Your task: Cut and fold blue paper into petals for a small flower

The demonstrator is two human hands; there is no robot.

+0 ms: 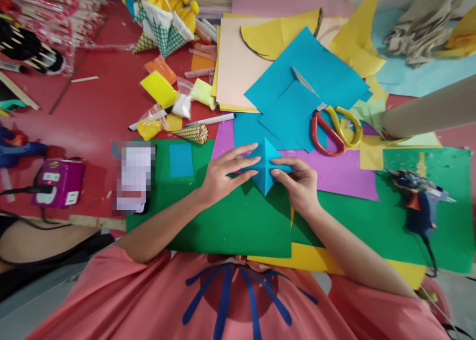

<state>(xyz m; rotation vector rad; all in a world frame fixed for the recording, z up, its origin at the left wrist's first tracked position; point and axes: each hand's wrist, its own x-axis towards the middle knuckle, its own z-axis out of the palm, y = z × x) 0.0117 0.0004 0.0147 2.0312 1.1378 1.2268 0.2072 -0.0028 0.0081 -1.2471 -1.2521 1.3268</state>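
A creased piece of blue paper (265,169), folded into a pointed diamond shape, is held up between both hands over the green sheet (223,226). My left hand (226,173) has its fingertips on the paper's left side, thumb below and fingers above. On the opposite side, my right hand (297,181) pinches a folded flap between thumb and fingers. Scissors (330,129) with one red and one yellow handle lie beyond my right hand, blades resting on blue sheets (297,97). A purple sheet (334,173) lies partly beneath the right hand.
Glue guns (427,206) (18,149) lie at far right and far left. A pixelated phone (134,178) and a purple power socket box (59,183) are on the left. Clay packets (159,89) and a white marker (211,120) lie behind. A pale cylinder (431,109) juts in from the right.
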